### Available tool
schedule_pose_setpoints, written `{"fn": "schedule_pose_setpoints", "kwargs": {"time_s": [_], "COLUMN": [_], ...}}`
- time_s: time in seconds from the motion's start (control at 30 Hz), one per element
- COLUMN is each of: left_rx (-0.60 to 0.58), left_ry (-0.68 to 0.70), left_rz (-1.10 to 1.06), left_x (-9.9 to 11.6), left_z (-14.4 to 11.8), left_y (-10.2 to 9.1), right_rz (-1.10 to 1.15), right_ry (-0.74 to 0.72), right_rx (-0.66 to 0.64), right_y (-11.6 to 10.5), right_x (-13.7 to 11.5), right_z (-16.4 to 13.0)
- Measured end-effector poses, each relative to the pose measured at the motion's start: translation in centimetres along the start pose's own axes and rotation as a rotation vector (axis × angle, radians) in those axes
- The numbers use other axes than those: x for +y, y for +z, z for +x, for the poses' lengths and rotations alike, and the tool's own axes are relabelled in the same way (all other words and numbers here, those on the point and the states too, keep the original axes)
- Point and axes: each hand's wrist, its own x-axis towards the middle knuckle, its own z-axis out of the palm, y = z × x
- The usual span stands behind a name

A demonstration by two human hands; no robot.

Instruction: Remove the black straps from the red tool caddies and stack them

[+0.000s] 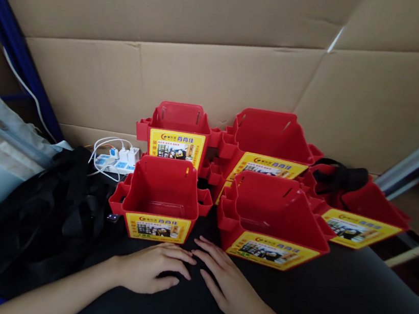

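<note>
A wall of brown cardboard (223, 50) fills the whole background, creased into large flat panels. Below it a black table (347, 309) stretches toward me.

On the table stand five red plastic bins (162, 192), open at the top, in two rough rows: two at the back, two in front, and a fifth off to the right. Each bin carries one yellow label (157, 226) on its front face, five labels in all, printed with red Chinese characters above a small photo; the print is too small for me to read with certainty. A black strap (340, 175) lies bunched in the far-right bin.

To my left sits one heap of black fabric bag (48, 208), with pale grey material behind it. Beyond that, against the cardboard, lies one white power strip (118, 163) with several white plugs and cables in it.

My two hands lie palm down on the table just in front of the front bins. My left hand (150, 273) rests flat, fingers relaxed and holding nothing, just below the front-left bin. My right hand (222, 279) lies beside it, fingers spread loose and empty, their tips nearly meeting my left hand.
</note>
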Motion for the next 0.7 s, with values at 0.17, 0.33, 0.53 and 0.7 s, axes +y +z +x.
{"fn": "schedule_pose_setpoints", "kwargs": {"time_s": [0.17, 0.33, 0.53, 0.7], "left_rx": [0.014, 0.105, 0.723, 1.471], "left_ry": [0.037, 0.038, 0.153, -0.201], "left_rz": [0.056, 0.215, 0.590, 0.719], "left_x": [0.0, 0.3, 1.7, 1.3], "left_z": [-0.1, -0.7, -2.5, -3.4], "left_y": [0.0, -0.1, 0.0, -1.9], "right_rz": [-0.075, -0.442, -0.727, -0.732], "right_ry": [-0.070, -0.314, -0.105, -0.247], "right_rx": [0.103, 0.643, 0.708, 0.629], "right_y": [0.4, -2.4, -7.7, -7.4], "right_x": [0.2, 1.0, 3.9, 3.6], "right_z": [-0.5, -1.6, -3.6, -7.0]}}
